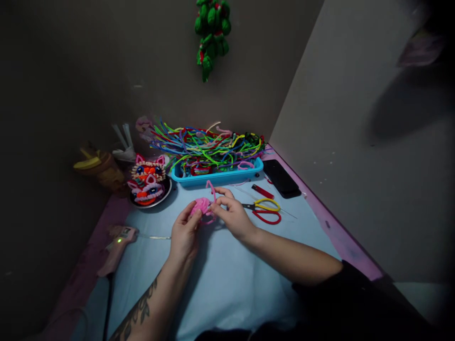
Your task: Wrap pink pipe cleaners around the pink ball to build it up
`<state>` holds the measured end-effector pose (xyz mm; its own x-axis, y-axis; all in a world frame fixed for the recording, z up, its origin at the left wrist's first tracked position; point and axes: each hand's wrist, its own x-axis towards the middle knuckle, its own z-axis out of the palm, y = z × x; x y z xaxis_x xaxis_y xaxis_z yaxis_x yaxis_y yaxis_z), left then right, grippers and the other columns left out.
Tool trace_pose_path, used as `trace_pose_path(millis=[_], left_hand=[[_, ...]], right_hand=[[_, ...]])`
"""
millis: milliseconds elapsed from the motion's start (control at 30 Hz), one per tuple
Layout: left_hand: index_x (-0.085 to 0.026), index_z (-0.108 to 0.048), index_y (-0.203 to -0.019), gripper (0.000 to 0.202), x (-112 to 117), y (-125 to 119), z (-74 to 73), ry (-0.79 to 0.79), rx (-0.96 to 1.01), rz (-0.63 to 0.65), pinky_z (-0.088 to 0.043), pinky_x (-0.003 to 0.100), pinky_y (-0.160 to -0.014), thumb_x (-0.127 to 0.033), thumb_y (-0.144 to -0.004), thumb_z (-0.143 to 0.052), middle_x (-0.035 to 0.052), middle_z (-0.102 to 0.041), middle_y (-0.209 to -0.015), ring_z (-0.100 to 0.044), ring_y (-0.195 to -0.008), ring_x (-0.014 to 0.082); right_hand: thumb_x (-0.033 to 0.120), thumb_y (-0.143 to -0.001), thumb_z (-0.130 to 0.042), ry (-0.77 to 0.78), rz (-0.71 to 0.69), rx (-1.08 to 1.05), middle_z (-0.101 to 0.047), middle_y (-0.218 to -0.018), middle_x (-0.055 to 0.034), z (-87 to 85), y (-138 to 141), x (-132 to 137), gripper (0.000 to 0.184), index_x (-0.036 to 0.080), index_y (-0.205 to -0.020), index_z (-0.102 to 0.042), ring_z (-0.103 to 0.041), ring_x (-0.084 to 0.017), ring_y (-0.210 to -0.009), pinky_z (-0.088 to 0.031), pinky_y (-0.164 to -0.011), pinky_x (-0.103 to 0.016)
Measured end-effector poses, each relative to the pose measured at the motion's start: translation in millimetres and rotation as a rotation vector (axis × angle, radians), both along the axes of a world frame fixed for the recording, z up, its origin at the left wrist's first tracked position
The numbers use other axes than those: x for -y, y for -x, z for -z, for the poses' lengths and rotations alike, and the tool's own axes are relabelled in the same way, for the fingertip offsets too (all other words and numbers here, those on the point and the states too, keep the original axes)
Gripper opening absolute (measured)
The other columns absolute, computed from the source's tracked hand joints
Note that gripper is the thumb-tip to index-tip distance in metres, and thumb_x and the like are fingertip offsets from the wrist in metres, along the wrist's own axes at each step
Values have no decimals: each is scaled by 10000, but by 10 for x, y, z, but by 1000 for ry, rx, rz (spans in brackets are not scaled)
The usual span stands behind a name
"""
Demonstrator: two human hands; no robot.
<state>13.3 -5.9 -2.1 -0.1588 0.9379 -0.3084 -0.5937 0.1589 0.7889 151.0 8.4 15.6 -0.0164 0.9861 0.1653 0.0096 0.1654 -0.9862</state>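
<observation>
Pinching a fuzzy pink piece (201,204) between thumb and fingers, the left hand (184,232) held it above the middle of the blue-covered surface (231,284). At the right edge of that piece, the right hand (237,219) had its thumb and forefinger drawn together on a pink strand (213,190), whose bent end stuck up past the fingers (the exact contact was partly hidden). Just right of the right hand lay scissors (254,207) with one yellow and one red handle, and near them a red lighter (262,191) and a dark phone (282,179). Beyond the hands stood a blue tray (218,179), heaped with many-coloured fuzzy stems (209,144). To its left, a bowl (156,204) carried fuzzy animal-like faces (147,175). Nearer, on the left, lay a pink glue gun (119,251) with a lit green light. High on the wall behind hung a green and red cluster (212,21).
</observation>
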Motion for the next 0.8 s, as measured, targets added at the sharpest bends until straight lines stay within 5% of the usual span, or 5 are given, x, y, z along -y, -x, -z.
trace_pose_path(millis=[167,367,533,800], left_hand=[[-135,-677,-1003,372,7,-11,-67,69,73,19,-505,161,-542,-74,-646,-761,66,-718,-854,-665,-646,111],[-149,-677,-1020,321,10,15,-136,53,113,17,-523,165,-539,-45,-717,-687,58,-717,-862,-644,-581,84],[-178,-682,-1040,400,17,18,-75,22,83,34,-517,175,-593,-123,-653,-772,52,-718,-929,-650,-653,92],[-178,-692,-1021,517,46,-5,-25,-33,-13,47,-486,189,-616,-229,-534,-858,5,-693,-743,-611,-604,77]], right_hand=[[475,-735,-659,45,25,-218,-527,-1132,-68,14,-68,-140,282,201,-667,-651,-468,-236,-1197,-344,-1025,-375],[347,-681,-728,-51,-36,186,-474,-1261,-75,57,-57,-108,262,228,-913,-700,-426,-235,-1240,-296,-1062,-383],[312,-710,-693,-48,31,231,-492,-1230,-74,73,-12,-64,118,203,-754,-695,-444,-235,-1214,-281,-1070,-376],[359,-715,-663,71,-25,-75,-503,-1209,-69,160,64,-25,206,186,-630,-590,-477,-219,-1155,-331,-1025,-364]])
